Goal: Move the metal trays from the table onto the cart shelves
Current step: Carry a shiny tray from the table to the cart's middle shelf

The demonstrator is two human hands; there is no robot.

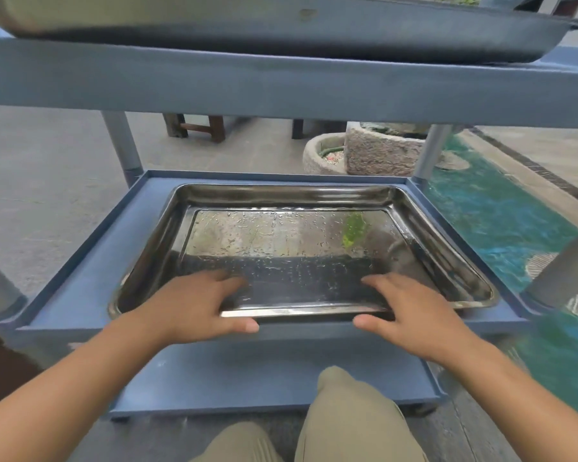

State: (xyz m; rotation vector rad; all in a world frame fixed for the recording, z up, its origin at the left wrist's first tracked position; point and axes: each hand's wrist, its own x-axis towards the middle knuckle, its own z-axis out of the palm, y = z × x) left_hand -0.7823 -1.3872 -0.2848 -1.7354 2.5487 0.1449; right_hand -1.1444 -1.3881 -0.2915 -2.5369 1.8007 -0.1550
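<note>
- Head view, centre of the frame: the metal tray [282, 191] is lying on the middle shelf [90, 261] of a blue cart, turned slightly askew to the shelf's edges, with its near rim reaching over the shelf's front lip.
- Water droplets are sitting across the tray's shiny floor, and a green reflection is showing in its upper right part.
- Lower left of centre: the left hand [194, 308] is grasping the tray's near rim, its fingers lying over the rim onto the tray floor and its thumb pressing beneath the edge.
- Lower right of centre: the right hand [411, 311] is gripping the same near rim in mirror fashion, fingers inside the tray and thumb under the edge.
- Both bare forearms are reaching in from the bottom corners of the frame.
- Top of the frame: the top shelf [281, 85] is running across the full width, and a second tray [281, 35] is resting on it, seen from below its rim.
- Lower centre: the bottom shelf [247, 378] is showing under the hands, and the person's knees [347, 421] in khaki trousers are filling the bottom edge.
- Upper centre, behind the cart's posts [122, 145]: a wooden stool [197, 126] and stone troughs [381, 151] are standing on the grey ground.
- Right side: a blue-green patch of floor [498, 221] is stretching past the cart.
</note>
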